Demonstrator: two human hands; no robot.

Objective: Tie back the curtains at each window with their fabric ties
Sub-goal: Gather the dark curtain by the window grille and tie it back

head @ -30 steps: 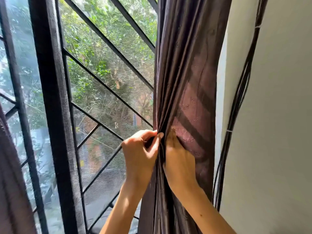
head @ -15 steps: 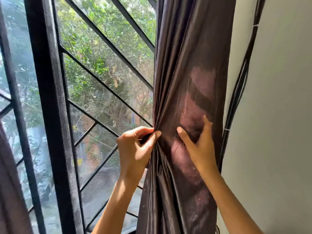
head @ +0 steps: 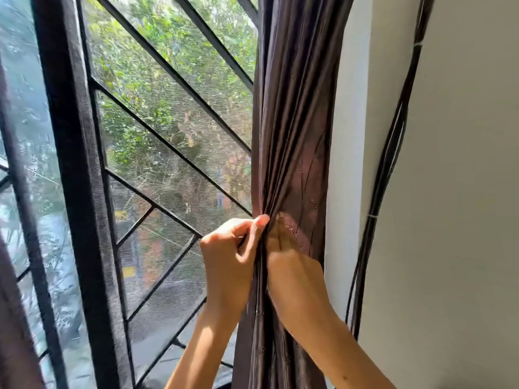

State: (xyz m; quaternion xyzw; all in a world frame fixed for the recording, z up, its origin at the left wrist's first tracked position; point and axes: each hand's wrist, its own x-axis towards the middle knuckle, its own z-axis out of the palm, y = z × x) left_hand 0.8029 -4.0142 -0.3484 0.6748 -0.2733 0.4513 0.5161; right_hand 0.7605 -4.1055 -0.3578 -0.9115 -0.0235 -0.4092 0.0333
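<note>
Half a second ago my right hand [head: 292, 265] lay flat and spread on the curtain [head: 292, 113], fingers well apart from the left; now it has come back in beside the left hand [head: 229, 256], and the two nearly touch at the gathered folds. I see the right hand's back toward me, fingers pushed into the cloth — they look curled on a bunch of it, though the tips are hidden in the folds. My left hand is where it was, thumb [head: 259, 223] pressed against the edge of the curtain, fingers curled round it from the window side. Both are holding the curtain, then — neither is wide.

I see the curtain hanging as a dark brown column between the window grille [head: 174, 77] and the wall [head: 463, 192], pinched to a waist at my hands and loose again below them. I cannot make out a separate tie in either hand. Sunlight falls on a patch of the cloth just above the right hand.

A bundle of black cables [head: 393, 153] runs down the wall right of the curtain, apart from it. At the lower left edge a second strip of dark fabric [head: 14, 318] shows.
</note>
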